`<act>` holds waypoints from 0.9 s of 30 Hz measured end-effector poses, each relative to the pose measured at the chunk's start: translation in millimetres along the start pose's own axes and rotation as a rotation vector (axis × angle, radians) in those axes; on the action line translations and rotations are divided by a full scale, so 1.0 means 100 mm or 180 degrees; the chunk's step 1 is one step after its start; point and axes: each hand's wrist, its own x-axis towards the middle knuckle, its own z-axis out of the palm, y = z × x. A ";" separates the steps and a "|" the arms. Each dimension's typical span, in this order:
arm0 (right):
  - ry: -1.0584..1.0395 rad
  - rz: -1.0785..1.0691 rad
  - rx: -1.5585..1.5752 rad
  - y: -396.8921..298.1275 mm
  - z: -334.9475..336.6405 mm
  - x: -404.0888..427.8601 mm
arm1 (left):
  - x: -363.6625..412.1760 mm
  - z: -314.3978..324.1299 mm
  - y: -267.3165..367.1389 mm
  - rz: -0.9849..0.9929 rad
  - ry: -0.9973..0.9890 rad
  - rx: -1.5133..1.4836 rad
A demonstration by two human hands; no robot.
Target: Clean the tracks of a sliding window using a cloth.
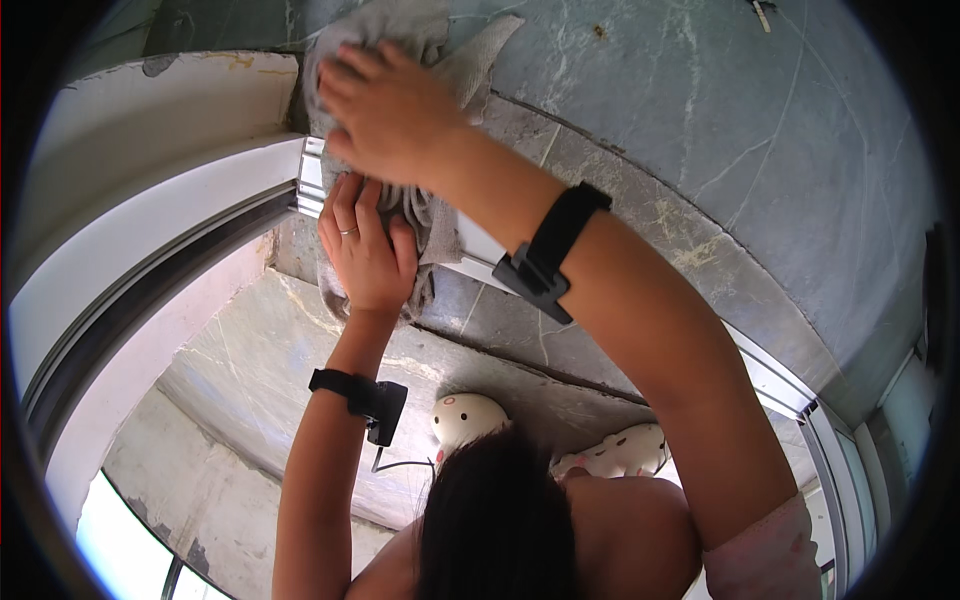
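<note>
A crumpled grey cloth lies across the sill and its metal track, with folds bunched under both hands. My left hand, wearing a ring, rests on the nearer part of the cloth. Its fingers bend over the folds, and the thumb lies against the cloth on the right. Farther out, my right hand is slightly blurred and lies flat on the cloth, fingers spread. The white sliding-window track runs under the cloth and passes beneath my right forearm. Cloth beneath the palms is hidden.
A white window frame curves along the left. Grey veined stone stretches beyond the sill; a small pale stick lies there. Black straps circle both wrists. Below are white spotted footwear, partly behind dark hair.
</note>
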 end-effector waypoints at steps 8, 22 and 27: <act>0.0392 0.0151 -0.0061 0.18 0.09 0.01 | 0.01 0.03 0.03 0.0079 -0.0069 0.0063; 0.0712 -0.0135 0.0273 -0.06 0.19 0.14 | -0.03 0.05 -0.01 -0.0059 -0.0008 0.0012; 0.0989 0.0409 -0.0135 0.10 0.14 0.15 | -0.01 0.06 -0.01 -0.0026 0.0003 -0.0022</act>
